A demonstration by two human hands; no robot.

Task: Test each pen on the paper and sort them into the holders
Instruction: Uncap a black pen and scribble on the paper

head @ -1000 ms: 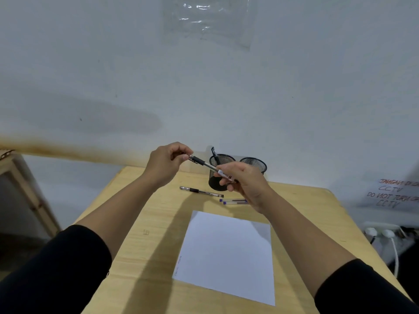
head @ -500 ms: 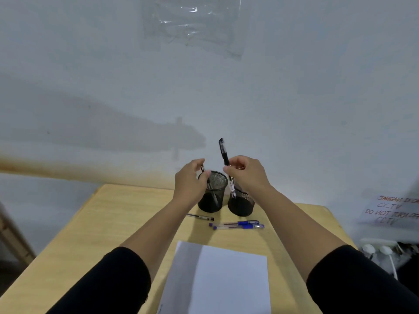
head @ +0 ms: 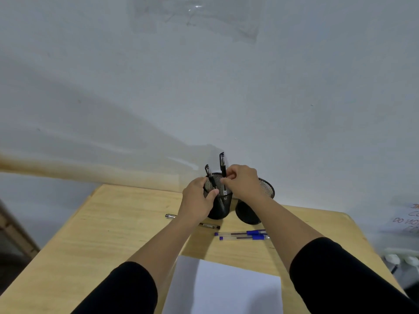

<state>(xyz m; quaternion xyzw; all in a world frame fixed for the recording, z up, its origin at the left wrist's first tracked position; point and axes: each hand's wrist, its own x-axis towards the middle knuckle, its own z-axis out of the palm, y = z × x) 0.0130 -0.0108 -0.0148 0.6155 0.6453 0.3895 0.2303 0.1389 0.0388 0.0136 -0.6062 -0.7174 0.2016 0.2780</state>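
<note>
Right grip (head: 241,181) pinches a black pen (head: 223,165) near its middle, holding it upright with its lower end inside the left mesh holder (head: 219,206), apparently so it can drop straight in. Left grip (head: 196,200) wraps that holder's side, thumb over the rim, seemingly to steady the light cup; a 2nd black pen (head: 209,174) already leans inside it. Just beside it stands the right mesh holder (head: 260,200), partly hidden by the right forearm; no pen shows in it. Both holders are round cups of fine black wire mesh, see-through at the rim. On the pale wooden bench (head: 102,234), 1 black pen (head: 209,226) lies behind the left wrist and 2 clear-barrelled blue pens (head: 242,235) lie side by side, touching, nearer the person, likely awaiting their test. White paper (head: 235,291) lies flat, smooth and matte between the black sleeves, well apart from the holders.
</note>
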